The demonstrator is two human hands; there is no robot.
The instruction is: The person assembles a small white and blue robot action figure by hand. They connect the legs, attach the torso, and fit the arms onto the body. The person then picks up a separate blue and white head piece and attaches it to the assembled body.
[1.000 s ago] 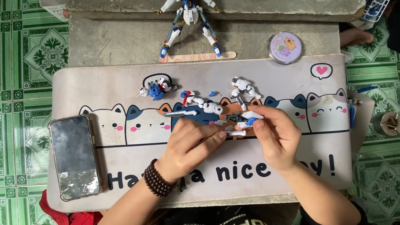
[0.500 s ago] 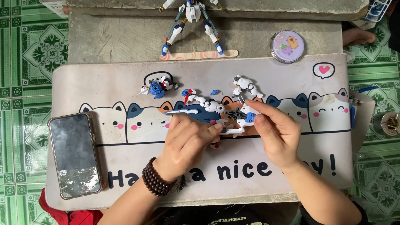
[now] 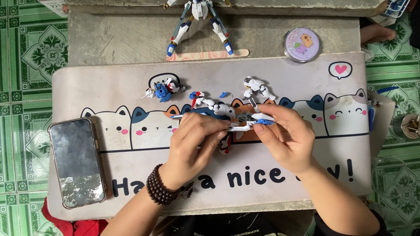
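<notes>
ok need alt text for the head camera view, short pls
Two bare hands, left hand and right hand, pinch a small white and blue model kit piece between them over a cat-print desk mat. Loose model parts lie just beyond, a phone at left, a standing model robot at top.

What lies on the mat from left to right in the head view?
Phone → blue-white torso part → left hand → right hand, both holding a white-blue model piece.
</notes>
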